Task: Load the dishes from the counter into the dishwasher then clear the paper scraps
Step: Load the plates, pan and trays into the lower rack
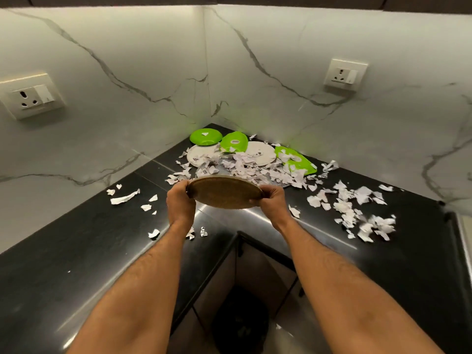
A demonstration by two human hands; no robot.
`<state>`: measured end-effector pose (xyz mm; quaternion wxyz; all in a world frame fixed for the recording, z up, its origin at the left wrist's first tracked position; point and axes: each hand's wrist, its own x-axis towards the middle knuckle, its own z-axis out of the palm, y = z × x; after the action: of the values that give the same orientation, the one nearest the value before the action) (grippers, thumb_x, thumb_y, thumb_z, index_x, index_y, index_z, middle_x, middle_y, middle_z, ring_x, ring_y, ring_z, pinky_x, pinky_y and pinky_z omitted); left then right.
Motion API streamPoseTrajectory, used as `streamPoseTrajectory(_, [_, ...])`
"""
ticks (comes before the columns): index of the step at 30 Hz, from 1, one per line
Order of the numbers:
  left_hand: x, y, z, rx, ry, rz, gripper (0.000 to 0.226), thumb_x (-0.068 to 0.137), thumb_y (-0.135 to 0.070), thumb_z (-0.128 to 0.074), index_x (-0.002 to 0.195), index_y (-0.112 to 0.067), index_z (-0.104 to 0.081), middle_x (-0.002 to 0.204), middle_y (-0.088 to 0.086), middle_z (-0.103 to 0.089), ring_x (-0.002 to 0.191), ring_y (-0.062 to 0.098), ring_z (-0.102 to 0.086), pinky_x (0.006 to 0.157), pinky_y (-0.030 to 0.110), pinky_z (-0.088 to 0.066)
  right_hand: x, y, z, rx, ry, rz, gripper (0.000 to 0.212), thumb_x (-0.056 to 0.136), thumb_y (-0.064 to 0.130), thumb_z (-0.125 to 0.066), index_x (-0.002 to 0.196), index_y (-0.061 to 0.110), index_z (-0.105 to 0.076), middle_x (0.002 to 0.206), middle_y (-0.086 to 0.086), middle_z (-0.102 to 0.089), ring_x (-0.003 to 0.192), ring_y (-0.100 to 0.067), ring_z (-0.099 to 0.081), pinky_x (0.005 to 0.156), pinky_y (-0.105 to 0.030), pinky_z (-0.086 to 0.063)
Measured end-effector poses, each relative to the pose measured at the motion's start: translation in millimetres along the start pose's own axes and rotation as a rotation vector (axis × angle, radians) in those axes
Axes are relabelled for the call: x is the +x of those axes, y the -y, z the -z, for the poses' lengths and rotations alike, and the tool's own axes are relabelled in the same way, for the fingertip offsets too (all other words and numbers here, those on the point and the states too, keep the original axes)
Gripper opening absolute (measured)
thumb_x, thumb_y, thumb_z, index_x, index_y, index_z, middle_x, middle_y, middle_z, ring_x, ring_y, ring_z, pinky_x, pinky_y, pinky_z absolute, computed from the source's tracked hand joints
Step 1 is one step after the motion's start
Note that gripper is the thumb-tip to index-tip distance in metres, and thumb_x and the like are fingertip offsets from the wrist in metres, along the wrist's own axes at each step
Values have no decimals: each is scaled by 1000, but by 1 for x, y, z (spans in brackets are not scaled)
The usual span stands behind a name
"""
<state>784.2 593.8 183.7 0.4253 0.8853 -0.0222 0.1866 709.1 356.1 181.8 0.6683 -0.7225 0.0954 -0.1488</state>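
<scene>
Both hands hold one round brown plate [226, 192] up off the black counter [76, 238], tilted so that its speckled underside faces the camera. The left hand [180, 200] grips the rim at nine o'clock with fingers curled round the edge, and the right hand [271, 200] grips the opposite rim at three o'clock the same way. Beyond the plate, at twelve o'clock toward the corner of the marble walls, the other dishes lie on the counter: a green bowl [205, 140] farthest back, a second green dish [234, 142] tilted beside it, two white plates [198, 154] [261, 153], and a green plate [296, 159] at about one o'clock. Paper scraps [245, 167] lie heaped over and among these dishes, with a further scatter of scraps [357, 213] at two to three o'clock of the held plate and a few loose pieces [125, 198] at nine o'clock. A wall socket [32, 97] sits on the left wall and another socket [343, 75] on the right wall.
</scene>
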Motion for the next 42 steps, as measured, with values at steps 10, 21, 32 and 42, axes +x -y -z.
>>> streamPoseTrajectory(10, [-129,-22,17,-68,114,-358,30,71,17,-55,74,-12,-64,78,6,-65,68,21,-58,57,32,-43,-164,-15,58,-744,-150,334,31,75,15,-69,103,19,-81,103,0,-78,95,-16,-72,86,-29,-56])
streamPoseTrajectory(21, [-293,-37,0,-145,383,-326,45,79,15,-55,110,-14,-70,106,1,-70,97,11,-61,90,23,-47,-340,-66,114,-772,-306,38,21,79,10,-74,92,25,-80,86,8,-77,81,-13,-71,71,-30,-56])
streamPoseTrajectory(32, [-508,-73,-104,-120,811,-466,51,92,11,-53,139,-9,-55,133,7,-61,124,20,-56,109,33,-44,-533,-171,241,-574,-632,-349,20,77,12,-77,90,25,-70,78,8,-71,75,-15,-67,67,-37,-56])
streamPoseTrajectory(42, [-738,-120,-210,-68,1078,-581,53,87,12,-49,135,-10,-60,131,8,-64,122,24,-57,109,38,-44,-720,-258,361,-393,-892,-591,23,80,7,-76,96,23,-71,84,4,-71,81,-14,-66,69,-26,-52])
